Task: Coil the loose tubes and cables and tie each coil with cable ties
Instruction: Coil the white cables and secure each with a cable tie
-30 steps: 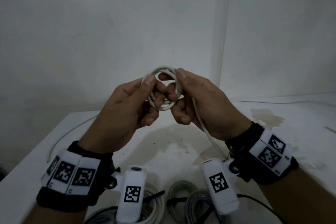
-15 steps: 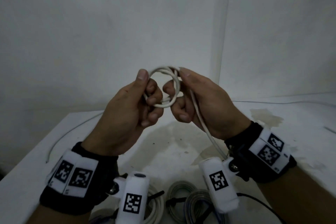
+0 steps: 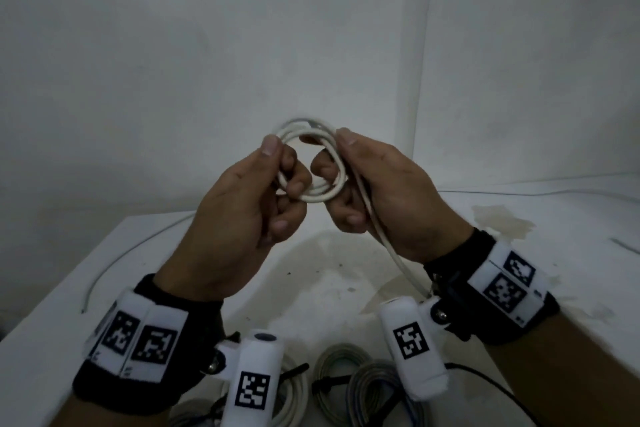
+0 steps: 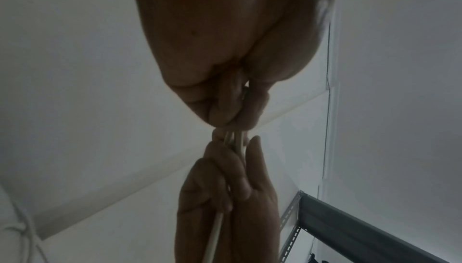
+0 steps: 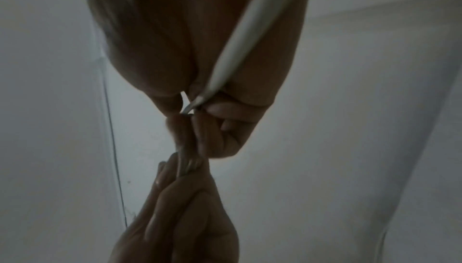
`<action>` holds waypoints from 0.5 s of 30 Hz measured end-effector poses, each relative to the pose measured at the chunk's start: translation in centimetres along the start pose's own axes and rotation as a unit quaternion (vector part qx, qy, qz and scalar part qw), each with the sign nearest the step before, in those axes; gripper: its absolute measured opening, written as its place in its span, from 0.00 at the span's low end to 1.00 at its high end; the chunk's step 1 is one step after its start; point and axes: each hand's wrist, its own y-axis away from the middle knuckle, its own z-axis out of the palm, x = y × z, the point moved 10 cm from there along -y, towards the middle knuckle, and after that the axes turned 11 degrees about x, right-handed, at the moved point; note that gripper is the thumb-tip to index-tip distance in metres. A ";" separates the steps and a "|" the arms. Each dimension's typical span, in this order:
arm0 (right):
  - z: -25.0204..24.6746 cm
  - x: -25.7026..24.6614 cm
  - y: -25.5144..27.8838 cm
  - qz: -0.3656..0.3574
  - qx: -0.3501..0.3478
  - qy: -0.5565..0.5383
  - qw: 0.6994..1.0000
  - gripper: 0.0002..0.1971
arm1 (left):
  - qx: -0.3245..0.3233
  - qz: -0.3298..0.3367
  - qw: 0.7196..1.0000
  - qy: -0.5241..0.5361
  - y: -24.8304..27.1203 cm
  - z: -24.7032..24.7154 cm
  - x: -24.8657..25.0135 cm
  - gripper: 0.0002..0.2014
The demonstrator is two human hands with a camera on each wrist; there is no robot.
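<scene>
A small coil of white cable (image 3: pixel 322 196) is held up in front of me, above the white table (image 3: pixel 329 274). My left hand (image 3: pixel 273 177) pinches the coil's left side between thumb and curled fingers. My right hand (image 3: pixel 341 170) grips the right side, thumb on top. The cable's loose tail (image 3: pixel 391 246) runs down from under my right palm toward the wrist. In the left wrist view the cable strands (image 4: pixel 233 140) show between the fingertips of both hands. In the right wrist view the tail (image 5: pixel 240 45) crosses my right palm.
Several coils tied with black ties lie at the table's near edge: a white one (image 3: pixel 294 402) and grey ones (image 3: pixel 341 357). A thin loose tube (image 3: pixel 138 243) curves along the table's left side, and another (image 3: pixel 536 191) runs along the back right. A grey metal shelf (image 4: pixel 362 225) stands nearby.
The coil has opened wider between my hands and sits slightly higher. My left thumb has moved up onto the coil's left side, and both hands have drawn a little apart.
</scene>
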 end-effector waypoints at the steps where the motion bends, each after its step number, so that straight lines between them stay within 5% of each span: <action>1: 0.1 0.3 0.0 0.009 -0.004 -0.026 1.000 0.18 | 0.006 0.005 1.000 0.011 -0.1 -0.1 0.0 0.16; 8: -0.4 -0.2 0.0 -0.014 -0.010 0.153 0.988 0.16 | -0.045 -0.070 0.996 -0.030 0.3 -0.3 -0.8 0.22; 15: 1.1 -0.2 0.4 0.008 -0.056 -0.009 0.998 0.15 | -0.037 -0.042 0.997 0.057 0.1 -0.3 -0.1 0.20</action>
